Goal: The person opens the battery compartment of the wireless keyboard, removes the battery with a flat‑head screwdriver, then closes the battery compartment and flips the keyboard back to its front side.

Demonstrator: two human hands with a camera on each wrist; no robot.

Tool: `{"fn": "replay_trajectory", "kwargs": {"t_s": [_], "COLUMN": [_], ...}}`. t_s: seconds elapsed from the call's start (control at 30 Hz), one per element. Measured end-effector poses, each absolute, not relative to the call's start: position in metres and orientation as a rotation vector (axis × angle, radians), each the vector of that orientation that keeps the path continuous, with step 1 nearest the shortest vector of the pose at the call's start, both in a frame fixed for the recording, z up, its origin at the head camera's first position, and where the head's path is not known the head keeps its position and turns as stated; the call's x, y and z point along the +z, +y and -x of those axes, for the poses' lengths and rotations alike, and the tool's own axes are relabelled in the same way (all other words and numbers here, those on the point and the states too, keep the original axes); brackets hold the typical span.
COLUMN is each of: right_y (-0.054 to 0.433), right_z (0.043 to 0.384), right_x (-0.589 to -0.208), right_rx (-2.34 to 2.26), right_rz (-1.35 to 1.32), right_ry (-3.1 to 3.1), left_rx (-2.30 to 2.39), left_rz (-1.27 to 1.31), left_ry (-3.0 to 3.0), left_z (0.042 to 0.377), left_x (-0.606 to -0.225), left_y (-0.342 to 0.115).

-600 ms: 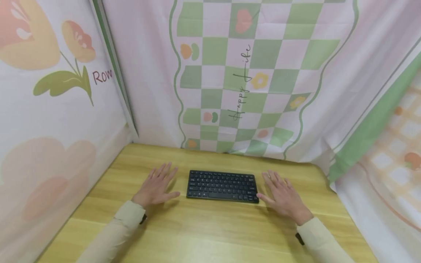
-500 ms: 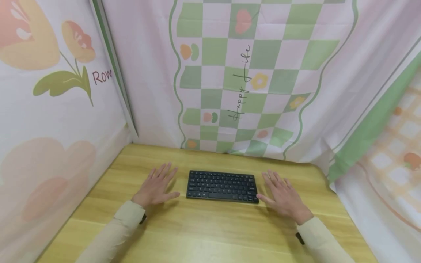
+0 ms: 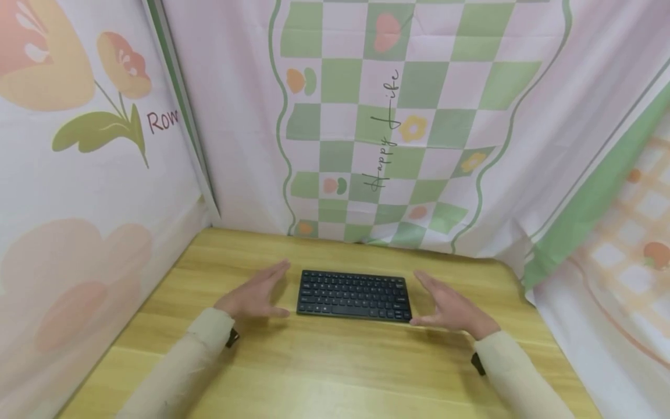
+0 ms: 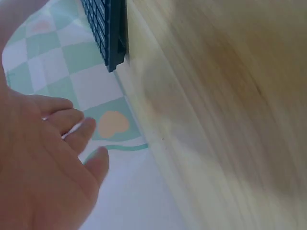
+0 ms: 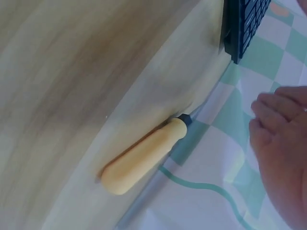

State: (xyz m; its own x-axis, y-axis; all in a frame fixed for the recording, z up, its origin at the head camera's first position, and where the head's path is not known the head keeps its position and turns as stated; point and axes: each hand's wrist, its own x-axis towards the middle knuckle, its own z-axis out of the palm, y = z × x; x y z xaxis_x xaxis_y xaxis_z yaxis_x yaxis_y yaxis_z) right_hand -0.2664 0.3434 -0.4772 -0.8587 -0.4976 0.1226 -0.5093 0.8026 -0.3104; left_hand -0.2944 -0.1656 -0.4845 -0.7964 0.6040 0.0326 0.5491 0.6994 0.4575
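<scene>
A black compact keyboard [image 3: 355, 295] lies flat on the wooden table between the two hands. To its left, my left hand [image 3: 255, 294] is held on edge with the palm turned inward, thumb apart from the fingers and a gap between it and the keyboard. My right hand [image 3: 447, 305] mirrors it on the other side. Its thumb tip is at the keyboard's near right corner; whether they touch I cannot tell. In the wrist views, the left palm [image 4: 48, 167] and the right hand [image 5: 285, 139] hold nothing, and the keyboard's end [image 5: 237, 31] shows past the right one.
In the right wrist view a yellow, rounded, handle-like object [image 5: 144, 158] with a dark tip lies on the table [image 5: 72, 96]; the head view does not show it. A checkered curtain [image 3: 345, 122] hangs at the table's back edge, with printed cloth walls [image 3: 78, 186] at the sides.
Both hands have turned from palms down with spread fingers to palms facing inward, with fingers closer together. The keyboard stays in place.
</scene>
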Motion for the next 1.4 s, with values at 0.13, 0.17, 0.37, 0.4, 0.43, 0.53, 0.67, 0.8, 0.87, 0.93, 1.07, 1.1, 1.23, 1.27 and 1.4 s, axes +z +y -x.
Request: {"fn": "replay_trajectory", "kwargs": {"t_s": [0.13, 0.17, 0.37, 0.4, 0.43, 0.53, 0.67, 0.8, 0.87, 0.93, 1.07, 1.1, 1.23, 1.27, 1.4], "right_y": [0.343, 0.343, 0.340, 0.340, 0.339, 0.339, 0.338, 0.337, 0.336, 0.336, 0.333, 0.333, 0.330, 0.329, 0.327], "right_z": [0.274, 0.276, 0.288, 0.290, 0.292, 0.296, 0.300, 0.302, 0.303, 0.302, 0.302, 0.303, 0.303, 0.304, 0.305], "right_x": [-0.480, -0.481, -0.489, -0.490, -0.490, -0.492, -0.495, -0.498, -0.499, -0.501, -0.502, -0.503, -0.503, -0.503, -0.502], "right_rx": [0.616, 0.645, 0.750, 0.760, 0.769, 0.800, 0.841, 0.851, 0.845, 0.851, 0.870, 0.863, 0.823, 0.814, 0.787], "right_rz": [-0.832, -0.830, -0.818, -0.814, -0.809, -0.801, -0.791, -0.788, -0.786, -0.774, -0.768, -0.770, -0.783, -0.783, -0.773], "right_ry": [-2.977, -2.985, -3.001, -3.003, -3.009, -3.023, -3.035, -3.046, -3.051, -3.054, -3.061, -3.063, -3.071, -3.072, -3.082], "left_rx": [0.863, 0.892, 1.020, 1.042, 1.046, 1.072, 1.115, 1.154, 1.158, 1.166, 1.143, 1.144, 1.095, 1.081, 1.067], "left_rz": [-0.853, -0.838, -0.841, -0.849, -0.857, -0.854, -0.800, -0.735, -0.703, -0.674, -0.635, -0.629, -0.643, -0.647, -0.646], "left_ry": [2.643, 2.621, 2.524, 2.509, 2.503, 2.480, 2.442, 2.406, 2.399, 2.398, 2.425, 2.430, 2.474, 2.483, 2.497], "left_z": [0.303, 0.305, 0.316, 0.317, 0.318, 0.321, 0.324, 0.323, 0.324, 0.324, 0.325, 0.326, 0.328, 0.328, 0.329], "left_x": [-0.489, -0.490, -0.495, -0.495, -0.496, -0.499, -0.503, -0.506, -0.508, -0.508, -0.509, -0.509, -0.510, -0.510, -0.511], "left_y": [-0.159, -0.158, -0.151, -0.150, -0.149, -0.145, -0.139, -0.134, -0.131, -0.129, -0.126, -0.125, -0.121, -0.120, -0.118]}}
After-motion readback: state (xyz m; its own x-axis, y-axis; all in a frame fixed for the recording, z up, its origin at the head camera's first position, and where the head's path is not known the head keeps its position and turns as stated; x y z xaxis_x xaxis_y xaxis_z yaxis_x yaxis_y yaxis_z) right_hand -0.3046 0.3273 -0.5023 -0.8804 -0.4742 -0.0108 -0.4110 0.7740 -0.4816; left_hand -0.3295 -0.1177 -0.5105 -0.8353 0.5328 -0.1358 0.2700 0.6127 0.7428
